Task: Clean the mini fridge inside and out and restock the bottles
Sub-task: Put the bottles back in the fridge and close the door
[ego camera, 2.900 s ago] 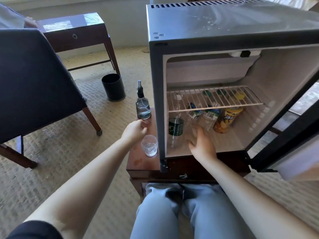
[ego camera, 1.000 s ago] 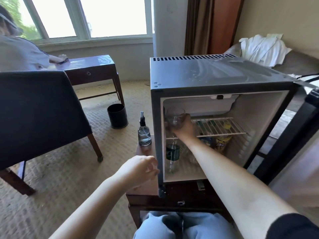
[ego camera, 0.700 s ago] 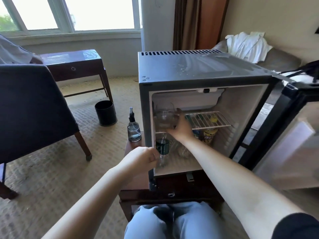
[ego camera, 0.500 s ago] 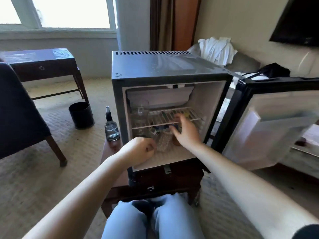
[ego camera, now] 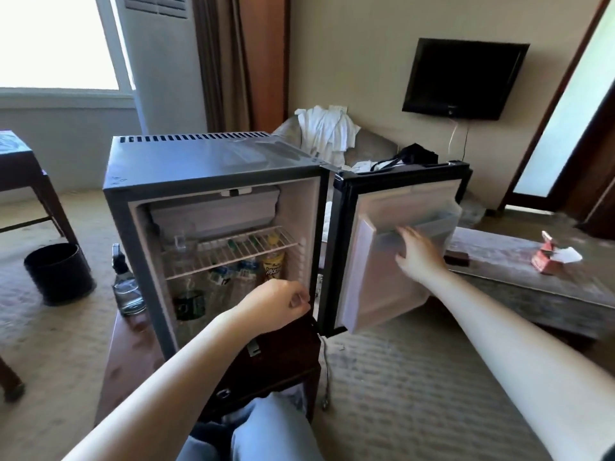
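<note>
The grey mini fridge stands open on a dark wooden stand. A clear glass rests on the wire shelf. Below the shelf are several bottles, a dark green one and a yellow one. The door swings out to the right. My right hand is open with fingers spread, against the inner door shelf. My left hand is a loose fist in front of the fridge's lower opening, holding nothing.
A clear spray bottle stands on the stand left of the fridge. A black bin sits on the carpet at left. A low table with a red box lies right of the door. A cord hangs by the stand.
My right hand set the glass on the wire shelf, let go, left the fridge interior and moved right to the door. The view swung right. My left hand stayed fisted.
</note>
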### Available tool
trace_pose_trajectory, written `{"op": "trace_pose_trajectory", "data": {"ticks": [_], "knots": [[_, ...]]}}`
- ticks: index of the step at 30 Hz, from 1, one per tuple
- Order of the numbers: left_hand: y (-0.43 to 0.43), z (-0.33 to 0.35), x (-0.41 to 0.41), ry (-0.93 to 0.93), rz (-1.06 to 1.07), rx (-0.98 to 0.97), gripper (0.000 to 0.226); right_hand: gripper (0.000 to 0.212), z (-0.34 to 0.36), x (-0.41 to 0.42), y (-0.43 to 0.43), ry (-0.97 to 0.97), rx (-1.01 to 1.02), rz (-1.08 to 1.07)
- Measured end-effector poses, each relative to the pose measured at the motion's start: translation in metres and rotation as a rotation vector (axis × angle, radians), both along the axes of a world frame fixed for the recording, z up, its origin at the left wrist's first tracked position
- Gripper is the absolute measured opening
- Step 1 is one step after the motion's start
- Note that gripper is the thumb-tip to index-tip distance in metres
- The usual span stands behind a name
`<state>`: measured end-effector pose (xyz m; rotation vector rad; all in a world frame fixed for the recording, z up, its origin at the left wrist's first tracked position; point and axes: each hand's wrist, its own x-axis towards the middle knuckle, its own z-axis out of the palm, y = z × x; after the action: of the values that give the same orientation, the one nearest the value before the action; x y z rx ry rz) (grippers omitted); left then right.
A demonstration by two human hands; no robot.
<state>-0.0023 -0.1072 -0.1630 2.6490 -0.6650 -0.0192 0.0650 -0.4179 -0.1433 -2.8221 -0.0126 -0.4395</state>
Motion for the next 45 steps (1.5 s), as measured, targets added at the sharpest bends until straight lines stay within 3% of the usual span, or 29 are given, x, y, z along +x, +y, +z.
{"op": "trace_pose_trajectory", "data": {"ticks": [3,7,17,23,25,28,32,34,38,45], "knots": [[0.009,0.004,0.001,-0.002,0.040,0.028,0.025,0.069,-0.004,0.011,0.000,0.079,-0.033,-0.011],[0.016,0.004,0.002,0.004,0.073,0.069,0.029,0.072,-0.009,0.020,0.000,0.044,-0.065,-0.044],[0.020,0.011,-0.021,0.008,0.089,0.114,0.034,0.038,-0.008,-0.011,0.015,-0.173,-0.201,-0.104],[0.005,0.027,-0.055,-0.043,0.059,0.118,0.027,0.033,0.005,-0.062,0.011,-0.222,0.030,0.082],[-0.004,0.032,-0.070,-0.068,0.064,0.085,0.025,0.031,0.010,-0.092,0.008,-0.339,-0.017,0.158],[-0.018,0.038,-0.095,-0.118,0.038,0.062,0.034,0.025,0.021,-0.142,0.003,-0.669,-0.163,0.265],[-0.035,0.041,-0.127,-0.212,-0.020,0.088,0.031,0.018,0.044,-0.195,-0.006,-0.917,-0.309,0.135],[-0.040,0.043,-0.142,-0.238,-0.032,0.101,0.033,0.018,0.053,-0.211,-0.007,-0.916,-0.283,0.080],[-0.034,0.051,-0.161,-0.250,-0.037,0.120,0.038,0.021,0.053,-0.230,0.016,-0.877,-0.260,0.316],[0.014,0.070,-0.193,-0.333,0.025,0.116,0.042,0.026,0.054,-0.246,0.093,-0.843,-0.114,0.376]]}}
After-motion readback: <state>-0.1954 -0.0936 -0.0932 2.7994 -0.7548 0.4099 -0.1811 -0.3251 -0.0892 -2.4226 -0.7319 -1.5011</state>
